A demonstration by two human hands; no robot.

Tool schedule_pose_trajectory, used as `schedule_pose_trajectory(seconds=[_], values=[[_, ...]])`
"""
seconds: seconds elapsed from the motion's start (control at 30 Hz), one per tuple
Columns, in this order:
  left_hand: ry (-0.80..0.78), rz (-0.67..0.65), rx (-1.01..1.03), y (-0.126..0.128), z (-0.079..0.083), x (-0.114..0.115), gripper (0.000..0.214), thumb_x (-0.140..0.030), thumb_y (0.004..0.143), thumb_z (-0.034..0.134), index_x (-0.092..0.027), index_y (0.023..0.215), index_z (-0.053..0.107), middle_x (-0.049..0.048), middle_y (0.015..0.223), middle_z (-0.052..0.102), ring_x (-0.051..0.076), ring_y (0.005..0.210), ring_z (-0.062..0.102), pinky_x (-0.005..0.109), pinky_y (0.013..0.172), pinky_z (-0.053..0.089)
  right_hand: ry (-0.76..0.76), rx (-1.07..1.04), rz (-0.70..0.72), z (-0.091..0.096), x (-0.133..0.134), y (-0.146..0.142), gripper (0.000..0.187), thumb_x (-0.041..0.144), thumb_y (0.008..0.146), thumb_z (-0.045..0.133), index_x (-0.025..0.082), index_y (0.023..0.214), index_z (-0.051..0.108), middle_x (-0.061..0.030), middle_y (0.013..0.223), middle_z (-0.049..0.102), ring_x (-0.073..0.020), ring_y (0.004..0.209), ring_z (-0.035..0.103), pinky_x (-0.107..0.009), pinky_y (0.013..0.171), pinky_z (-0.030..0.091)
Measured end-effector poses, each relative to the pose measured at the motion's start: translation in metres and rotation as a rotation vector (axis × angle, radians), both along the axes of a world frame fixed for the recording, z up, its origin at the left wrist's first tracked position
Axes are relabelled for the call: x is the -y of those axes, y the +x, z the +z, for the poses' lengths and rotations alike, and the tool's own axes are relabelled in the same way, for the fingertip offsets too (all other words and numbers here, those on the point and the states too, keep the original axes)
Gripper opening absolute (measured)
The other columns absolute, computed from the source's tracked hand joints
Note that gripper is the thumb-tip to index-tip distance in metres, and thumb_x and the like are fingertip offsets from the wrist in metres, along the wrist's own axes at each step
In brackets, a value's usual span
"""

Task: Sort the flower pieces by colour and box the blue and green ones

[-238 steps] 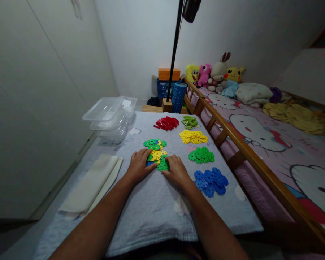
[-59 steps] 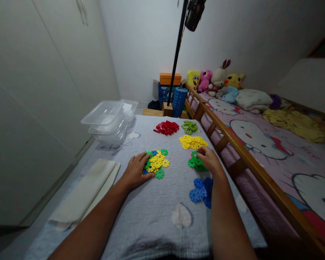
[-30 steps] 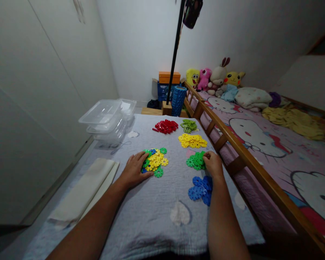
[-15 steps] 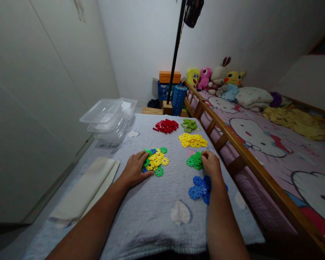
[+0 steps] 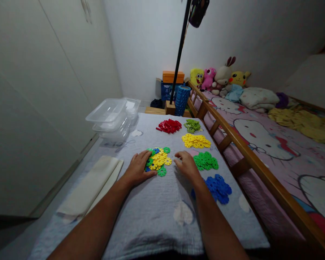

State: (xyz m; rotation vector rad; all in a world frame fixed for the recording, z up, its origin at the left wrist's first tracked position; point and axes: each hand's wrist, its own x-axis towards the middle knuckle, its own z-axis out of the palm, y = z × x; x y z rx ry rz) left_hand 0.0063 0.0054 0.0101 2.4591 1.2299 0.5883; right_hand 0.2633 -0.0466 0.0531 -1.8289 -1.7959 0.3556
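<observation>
A mixed pile of yellow, green and blue plastic flakes lies on a grey quilted mat. My left hand rests flat against the pile's left side, fingers spread. My right hand hovers just right of the pile, fingers loosely curled, nothing visible in them. Sorted piles lie to the right: green flakes, blue flakes, yellow flakes, light green flakes and red flakes.
Stacked clear plastic containers stand at the mat's far left. A folded cream cloth lies on the left. A wooden bed rail runs along the right. A black pole rises beyond the mat. Plush toys sit at the bed's head.
My right hand has left the green pile and moved left, close to the mixed pile. My left hand has stayed on the mixed pile.
</observation>
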Motion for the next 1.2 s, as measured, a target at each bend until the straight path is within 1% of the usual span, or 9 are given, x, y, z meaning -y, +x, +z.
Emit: schedule_pose_trajectory(seconds=[0.07, 0.17, 0.27, 0.43, 0.63, 0.8, 0.97, 1.07, 1.2], values=[[-0.007, -0.017, -0.003, 0.000, 0.002, 0.000, 0.090, -0.055, 0.072, 0.077, -0.022, 0.148, 0.040, 0.0165, 0.152, 0.046, 0.036, 0.141, 0.041, 0.057, 0.118, 0.026, -0.008, 0.099, 0.019, -0.006, -0.001, -0.018, 0.028, 0.020, 0.084, 0.059, 0.017, 0.111, 0.067, -0.0113, 0.112, 0.067, -0.0243, 0.107, 0.057, -0.035, 0.097, 0.042], [-0.017, -0.022, -0.013, 0.001, 0.005, 0.002, 0.091, -0.056, 0.071, 0.078, -0.022, 0.148, 0.041, 0.0169, 0.152, 0.046, 0.036, 0.142, 0.040, 0.058, 0.117, 0.025, -0.058, 0.204, 0.015, -0.012, 0.000, -0.032, 0.036, 0.028, 0.086, 0.062, 0.018, 0.120, 0.064, -0.0135, 0.119, 0.063, -0.0282, 0.113, 0.051, -0.038, 0.099, 0.040], [-0.017, -0.018, -0.018, 0.002, 0.008, 0.003, 0.091, -0.055, 0.072, 0.078, -0.023, 0.148, 0.042, 0.0168, 0.151, 0.047, 0.037, 0.141, 0.041, 0.060, 0.117, 0.024, -0.100, 0.259, 0.022, -0.015, 0.000, -0.033, 0.029, 0.033, 0.086, 0.065, 0.018, 0.112, 0.066, -0.0136, 0.117, 0.061, -0.0296, 0.112, 0.050, -0.039, 0.097, 0.041], [-0.016, -0.017, -0.026, 0.003, 0.009, 0.004, 0.090, -0.054, 0.071, 0.078, -0.025, 0.148, 0.042, 0.0165, 0.150, 0.048, 0.037, 0.141, 0.041, 0.062, 0.117, 0.024, -0.085, 0.280, 0.010, -0.016, 0.000, -0.028, 0.021, 0.035, 0.084, 0.068, 0.020, 0.098, 0.068, -0.0109, 0.107, 0.062, -0.0268, 0.104, 0.052, -0.036, 0.092, 0.041], [-0.001, -0.015, -0.033, 0.002, 0.006, 0.003, 0.088, -0.054, 0.073, 0.078, -0.024, 0.147, 0.043, 0.0164, 0.151, 0.047, 0.036, 0.141, 0.040, 0.060, 0.117, 0.024, -0.134, 0.284, 0.002, -0.010, 0.003, -0.020, 0.021, 0.030, 0.085, 0.065, 0.019, 0.102, 0.069, -0.0105, 0.102, 0.065, -0.0247, 0.099, 0.055, -0.033, 0.087, 0.040], [0.004, -0.018, -0.033, 0.002, 0.005, 0.001, 0.085, -0.052, 0.074, 0.077, -0.024, 0.147, 0.043, 0.0166, 0.151, 0.048, 0.037, 0.140, 0.042, 0.061, 0.116, 0.026, -0.109, 0.308, -0.014, 0.011, -0.009, 0.014, 0.024, 0.031, 0.085, 0.066, 0.017, 0.104, 0.069, -0.0110, 0.104, 0.068, -0.0236, 0.100, 0.058, -0.032, 0.090, 0.040], [0.009, -0.016, -0.015, 0.002, 0.004, 0.000, 0.083, -0.053, 0.074, 0.077, -0.026, 0.146, 0.045, 0.0160, 0.150, 0.048, 0.037, 0.139, 0.043, 0.061, 0.116, 0.026, -0.072, 0.412, -0.094, 0.029, -0.039, 0.062, 0.029, 0.037, 0.086, 0.065, 0.016, 0.105, 0.071, -0.0120, 0.103, 0.070, -0.0238, 0.097, 0.059, -0.033, 0.088, 0.041], [0.004, -0.017, -0.011, 0.001, 0.002, 0.000, 0.082, -0.053, 0.075, 0.076, -0.025, 0.146, 0.046, 0.0164, 0.151, 0.048, 0.037, 0.140, 0.042, 0.060, 0.116, 0.026, -0.086, 0.486, -0.170, 0.030, -0.059, 0.086, 0.031, 0.038, 0.085, 0.066, 0.014, 0.103, 0.073, -0.0153, 0.107, 0.068, -0.0258, 0.101, 0.059, -0.033, 0.090, 0.041], [0.009, -0.009, 0.001, 0.001, 0.000, 0.001, 0.081, -0.052, 0.076, 0.075, -0.026, 0.146, 0.045, 0.0153, 0.150, 0.048, 0.036, 0.139, 0.043, 0.060, 0.116, 0.026, -0.105, 0.501, -0.244, 0.022, -0.076, 0.113, 0.029, 0.033, 0.083, 0.066, 0.014, 0.103, 0.073, -0.0157, 0.107, 0.068, -0.0249, 0.101, 0.059, -0.032, 0.089, 0.041]])
